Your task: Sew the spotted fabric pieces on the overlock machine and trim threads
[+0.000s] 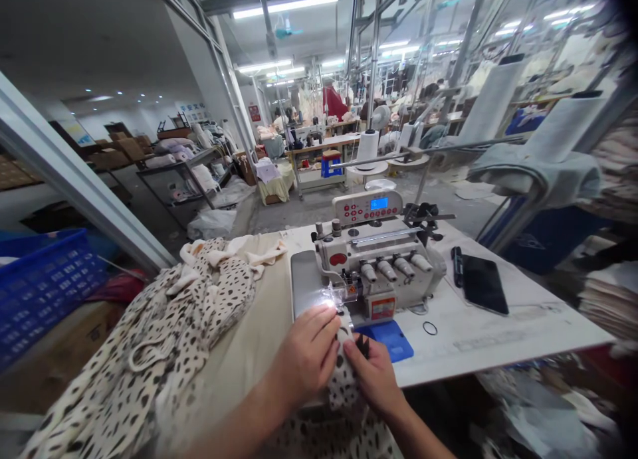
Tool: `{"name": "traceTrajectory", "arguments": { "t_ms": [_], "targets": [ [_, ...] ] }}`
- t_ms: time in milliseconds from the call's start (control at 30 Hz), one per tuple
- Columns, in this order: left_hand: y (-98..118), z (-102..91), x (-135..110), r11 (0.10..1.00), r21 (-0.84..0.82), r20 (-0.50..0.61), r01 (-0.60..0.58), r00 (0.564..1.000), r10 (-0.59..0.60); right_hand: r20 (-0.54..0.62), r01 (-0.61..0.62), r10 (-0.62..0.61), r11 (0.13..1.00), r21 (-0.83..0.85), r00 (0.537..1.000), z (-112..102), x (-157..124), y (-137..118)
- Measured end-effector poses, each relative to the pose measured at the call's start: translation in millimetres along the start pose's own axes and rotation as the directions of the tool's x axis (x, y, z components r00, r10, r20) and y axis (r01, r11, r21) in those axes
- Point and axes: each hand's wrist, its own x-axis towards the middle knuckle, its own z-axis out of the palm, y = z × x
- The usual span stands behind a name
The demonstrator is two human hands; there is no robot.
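You held soft, light spotted cloth [343, 386] at the overlocker [371, 266].
Your left hand [305, 353] pressed it flat, ungripped; your right hand [373, 379] perhaps pinched its edge.

Room: garment workshop | ceiling: rows of fluorescent tube lights [286, 6] | floor: grey concrete [294, 213] | left: metal shelving [172, 170] holding textiles, cardboard boxes [119, 148] beyond | far: worktables [323, 142], steel poles [375, 60]

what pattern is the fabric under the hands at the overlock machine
The soft fabric is cream with scattered black spots, best seen in the head view.
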Motion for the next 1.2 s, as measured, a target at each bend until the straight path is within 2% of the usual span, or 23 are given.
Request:
{"name": "traceTrajectory", "arguments": {
  "t_ms": [233, 433, 667, 1000, 1200],
  "targets": [
    [-3.1, -0.9, -0.2, 0.999, 0.046, 0.004, -0.005, 1.0, 0.005, 0.0, 0.014, -0.014, 0.997, -0.074, 1.0, -2.6, -1.8, 0.3],
    [8.1, 1.7, 1.4, 0.989, 0.148, -0.031, 0.011, 0.999, -0.007, 0.021, 0.037, -0.035, 0.997, -0.073, 0.999, -2.3, -0.4, -3.6],
    [14.0, 5.0, -0.2, 0.987, 0.149, -0.014, -0.057, 0.998, 0.06, 0.044, 0.052, -0.05, 0.998, -0.047, 0.998, -0.2, 0.2, -6.7],
    [11.6, 4.3, 2.0, 0.991, 0.118, 0.011, -0.055, 0.998, 0.054, 0.021, 0.035, -0.035, 0.999, -0.022, 0.999, -2.9, -0.9, -3.1],
    [14.3, 0.6, 5.7, 0.988, 0.137, -0.014, -0.066, 0.998, 0.069, 0.026, 0.053, -0.052, 0.998, -0.03, 0.998, -1.7, 0.2, -5.0]
  ]
}}
